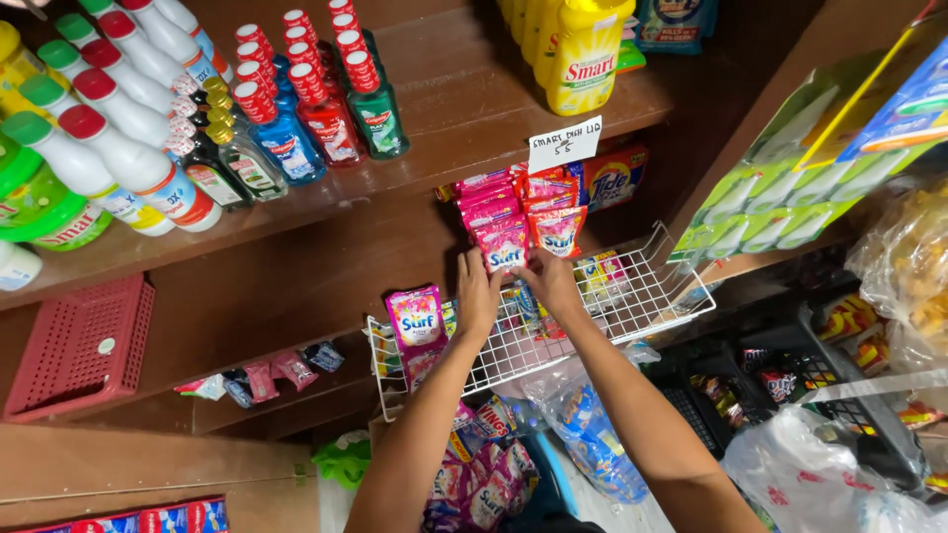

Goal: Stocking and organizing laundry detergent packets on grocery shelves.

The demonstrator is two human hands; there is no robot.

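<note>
Head view: both hands were up at a white wire basket hung on the brown shelf unit. The left hand and the right hand met on a pink detergent sachet, the front one of a row of sachets standing at the basket's back edge. Each grip was pinched closed on the sachet's lower corners, left on the left side, right on the right.

Handling, as a judgement: the sachet looked light, soft and crinkly, filled with powder, with a slick film surface. It would flex if squeezed mid-body; the sealed edges or corners seemed the safest hold. Not fragile, but a seam could tear if pulled hard.

Containers: the wire basket held the upright sachets at the rear, small flat packets on its floor, and another pink sachet leaning at its left end. A black crate low on the right held small snack packs. A red plastic tray lay on the shelf to the left, nothing visible in it. The shelf above carried white bottles with red and green caps and mouthwash bottles. Yellow bottles stood top centre. Clear bags lay below the basket.
</note>
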